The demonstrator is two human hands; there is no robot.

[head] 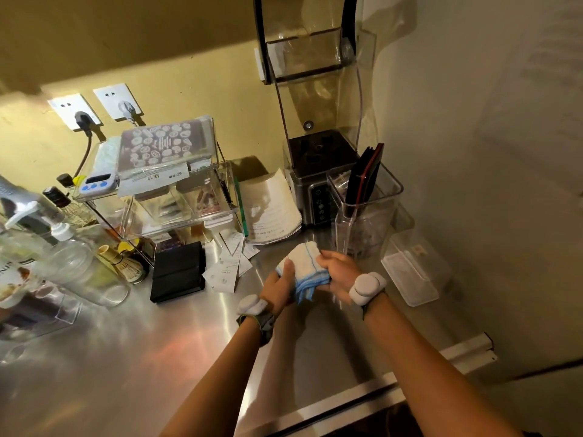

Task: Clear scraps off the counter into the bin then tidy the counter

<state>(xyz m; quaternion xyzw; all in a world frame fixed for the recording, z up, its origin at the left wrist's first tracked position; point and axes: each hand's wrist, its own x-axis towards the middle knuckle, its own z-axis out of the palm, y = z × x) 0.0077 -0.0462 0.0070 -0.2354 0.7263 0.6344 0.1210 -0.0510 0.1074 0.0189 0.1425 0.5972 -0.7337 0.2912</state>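
Note:
Both hands hold a folded white cloth with blue edging [304,266] just above the steel counter [176,351], in the middle of the view. My left hand [280,287] grips its left side from below. My right hand [337,272] closes over its right side. Loose paper receipts [228,268] lie on the counter just left of the cloth. No bin shows in the frame.
A black box [178,272] sits left of the receipts, in front of a clear acrylic shelf rack [164,190]. Bottles and a bamboo whisk [124,263] crowd the far left. A blender [318,171], a clear container [366,212], a lid [410,275] and a notepad [271,212] stand behind.

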